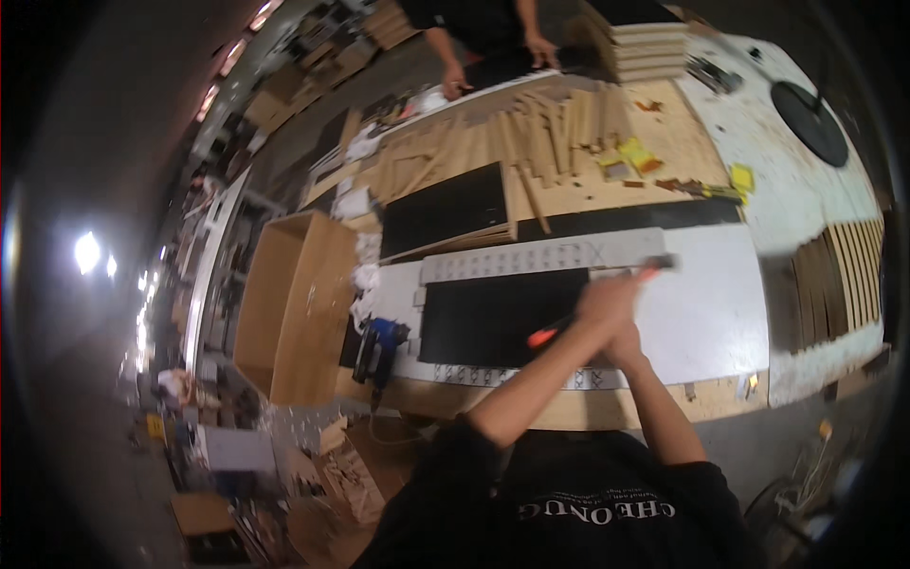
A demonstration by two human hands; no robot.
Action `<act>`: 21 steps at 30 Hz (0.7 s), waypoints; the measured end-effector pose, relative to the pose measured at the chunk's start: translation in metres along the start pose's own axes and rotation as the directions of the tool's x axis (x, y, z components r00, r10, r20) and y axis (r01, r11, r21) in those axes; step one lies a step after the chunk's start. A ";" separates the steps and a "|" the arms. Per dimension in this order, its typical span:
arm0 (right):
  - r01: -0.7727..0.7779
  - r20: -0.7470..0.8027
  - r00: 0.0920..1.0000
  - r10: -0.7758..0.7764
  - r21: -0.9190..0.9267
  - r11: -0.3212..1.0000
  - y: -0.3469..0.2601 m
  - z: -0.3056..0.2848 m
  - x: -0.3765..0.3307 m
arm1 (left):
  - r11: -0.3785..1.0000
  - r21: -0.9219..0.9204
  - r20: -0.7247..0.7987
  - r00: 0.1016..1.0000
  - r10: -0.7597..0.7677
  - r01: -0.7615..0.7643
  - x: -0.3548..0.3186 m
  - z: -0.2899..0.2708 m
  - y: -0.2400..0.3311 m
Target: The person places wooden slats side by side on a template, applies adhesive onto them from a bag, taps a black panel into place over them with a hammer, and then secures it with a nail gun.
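Both my hands meet over the black panel [502, 318] near the table's [711, 313] front edge; my left hand [607, 302] grasps an orange-handled tool [548, 332], right fingers hidden behind it, cannot tell. Panel lies between gray perforated strips [545, 256]; work looks midway.

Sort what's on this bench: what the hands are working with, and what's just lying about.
In use:
- left hand and right hand, clasped together on an orange-handled tool
- black panel
- long grey strip

Lying about:
- blue power tool
- loose wooden sticks
- open wooden box
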State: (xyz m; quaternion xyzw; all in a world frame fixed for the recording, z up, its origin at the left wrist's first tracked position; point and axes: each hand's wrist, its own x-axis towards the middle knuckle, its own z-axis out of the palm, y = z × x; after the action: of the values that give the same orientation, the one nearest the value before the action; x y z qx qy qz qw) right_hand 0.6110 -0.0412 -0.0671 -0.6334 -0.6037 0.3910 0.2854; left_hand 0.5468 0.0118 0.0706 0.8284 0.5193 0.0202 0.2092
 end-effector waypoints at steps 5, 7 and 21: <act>0.131 -0.024 0.991 -0.131 0.000 0.991 0.002 -0.004 -0.004 | 0.962 -0.061 -0.332 0.914 0.232 -0.266 0.027 0.010 0.033; 0.279 -0.179 0.951 -0.254 0.132 0.951 -0.011 -0.015 -0.017 | 0.973 -0.124 -0.458 0.881 0.117 -0.194 0.008 -0.002 -0.009; 0.387 0.076 0.920 -0.386 0.002 0.922 -0.156 0.053 -0.021 | 0.606 -0.152 -0.402 0.511 -0.760 0.781 -0.260 0.015 -0.388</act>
State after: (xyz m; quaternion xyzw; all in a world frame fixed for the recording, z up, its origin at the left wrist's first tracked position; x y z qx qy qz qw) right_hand 0.4832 -0.0505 0.0379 -0.4888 -0.7296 0.3465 0.3297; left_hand 0.1001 -0.0744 -0.0379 0.4903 0.8646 0.0935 0.0569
